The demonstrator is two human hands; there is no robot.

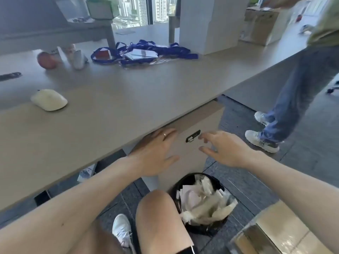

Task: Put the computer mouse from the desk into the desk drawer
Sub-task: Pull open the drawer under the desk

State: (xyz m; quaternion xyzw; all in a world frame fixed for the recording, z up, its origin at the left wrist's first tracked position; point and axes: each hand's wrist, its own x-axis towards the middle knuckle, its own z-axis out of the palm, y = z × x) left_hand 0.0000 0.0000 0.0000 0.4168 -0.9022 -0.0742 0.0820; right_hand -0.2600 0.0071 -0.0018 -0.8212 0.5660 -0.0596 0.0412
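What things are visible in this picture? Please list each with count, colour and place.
computer mouse: one, white, desk top at left
desk: one, beige, across the middle
desk drawer: one, beige, shut, under desk edge
lock: one, black, on drawer front
apple: one, red, far left of desk
lanyards: a pile, blue, far part of desk
white boxes: stacked, behind lanyards
waste bin: one, black, full of wrappers, on floor
other person: one, blue jeans, white shoes, standing at right
left hand: open, flat on drawer front
right hand: open, near lock
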